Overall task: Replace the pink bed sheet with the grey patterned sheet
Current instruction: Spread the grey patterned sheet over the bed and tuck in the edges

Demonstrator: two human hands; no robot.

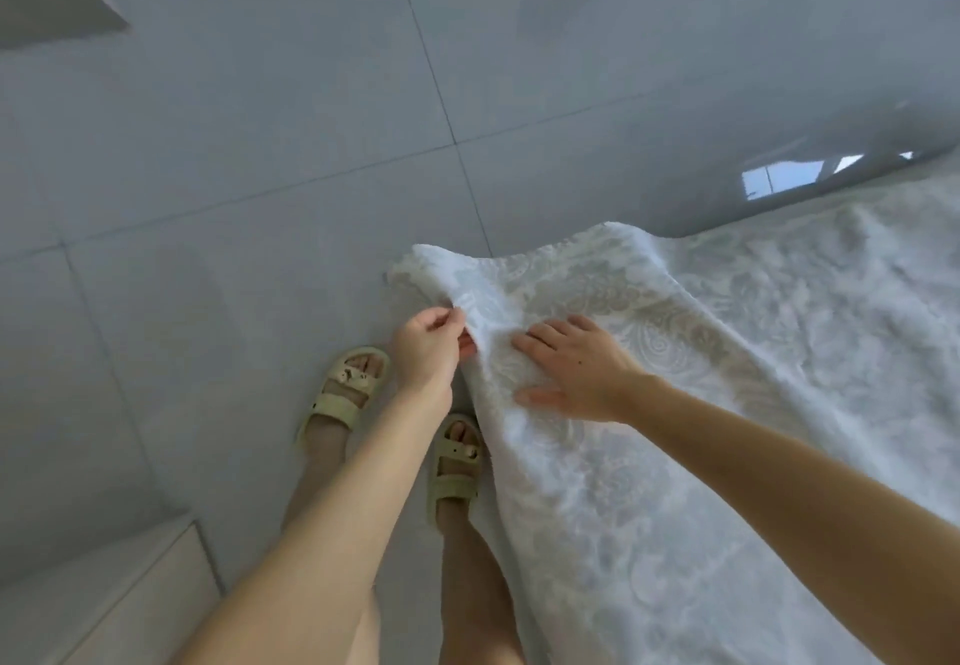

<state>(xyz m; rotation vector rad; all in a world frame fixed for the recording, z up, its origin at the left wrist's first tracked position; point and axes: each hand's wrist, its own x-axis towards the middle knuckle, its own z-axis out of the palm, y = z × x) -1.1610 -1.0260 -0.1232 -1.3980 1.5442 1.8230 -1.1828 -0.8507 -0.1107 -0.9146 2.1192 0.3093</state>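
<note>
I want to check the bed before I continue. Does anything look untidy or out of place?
Yes. The corner of the grey patterned sheet sticks out over the floor, wrinkled and not tucked. The left hand pinches its edge; the right hand lies flat on it.

No readable text, label, brand, number or sign anywhere.

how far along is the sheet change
Done: the grey patterned sheet is spread out; no pink shows in view. In hand: the left hand pinches its edge while the right hand presses flat on it. Left: that end hangs loose and wrinkled, probably needing tucking.
</note>
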